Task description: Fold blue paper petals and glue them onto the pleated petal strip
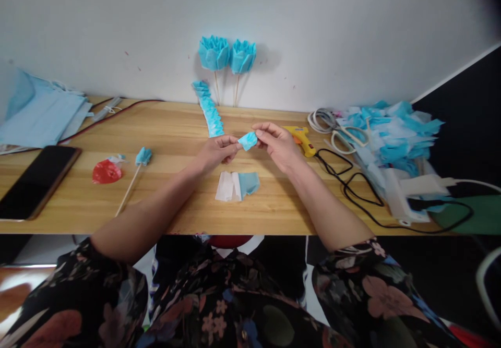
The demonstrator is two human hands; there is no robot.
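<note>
Between my two hands is a small folded piece of blue fabric (248, 141), raised over the wooden table. My left hand (219, 151) pinches its left edge, and the fingertips of my right hand (275, 143) grip its right edge. Below them on the table lies a flat white and blue fabric piece (237, 186). Just behind my left hand is a row of overlapping blue petals (209, 109). A yellow glue gun (301, 140) lies beside my right hand, partly hidden by it.
Two blue fabric flowers (213, 53) on sticks lean at the wall. Scissors (348, 138), a tape roll (321, 120), a heap of fabric scraps (395, 134) and a power strip (407, 202) are right. Left are a stick with a blue bud (143, 156), red wrapper (107, 172), phone (38, 181) and masks (43, 110).
</note>
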